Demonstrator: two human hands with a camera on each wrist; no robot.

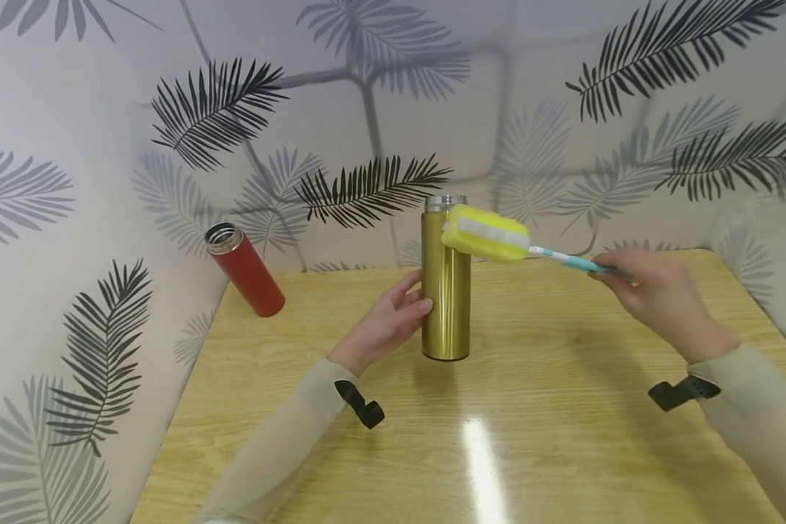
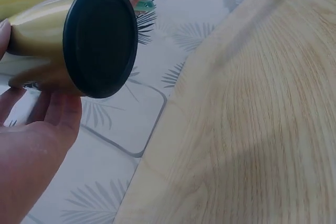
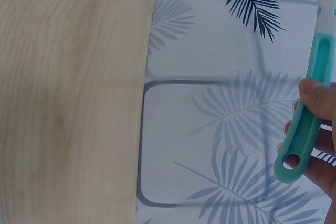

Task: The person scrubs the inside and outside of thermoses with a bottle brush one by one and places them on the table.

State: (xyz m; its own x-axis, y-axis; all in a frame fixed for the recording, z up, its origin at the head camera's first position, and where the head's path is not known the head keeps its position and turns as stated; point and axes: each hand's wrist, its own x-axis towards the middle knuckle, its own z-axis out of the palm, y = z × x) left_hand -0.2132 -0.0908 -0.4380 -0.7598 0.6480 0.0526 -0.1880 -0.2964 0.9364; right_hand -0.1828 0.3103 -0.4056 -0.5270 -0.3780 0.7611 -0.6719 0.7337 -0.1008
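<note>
My left hand point(image 1: 401, 313) grips a gold thermos flask point(image 1: 445, 291) around its side. The flask stands upright in the head view, its lid off and its steel neck bare. Its dark base point(image 2: 102, 40) shows whole in the left wrist view, raised off the table. In my right hand point(image 1: 661, 291) is a bottle brush, its teal handle point(image 3: 302, 124) pinched between thumb and fingers. The brush's yellow and white sponge head point(image 1: 487, 234) overlaps the flask's upper side, just below the neck, in the head view.
A red thermos flask point(image 1: 245, 273), also without a lid, stands at the back left of the wooden table point(image 1: 367, 451). Behind the table rises a pale wall point(image 1: 537, 65) with a leaf pattern.
</note>
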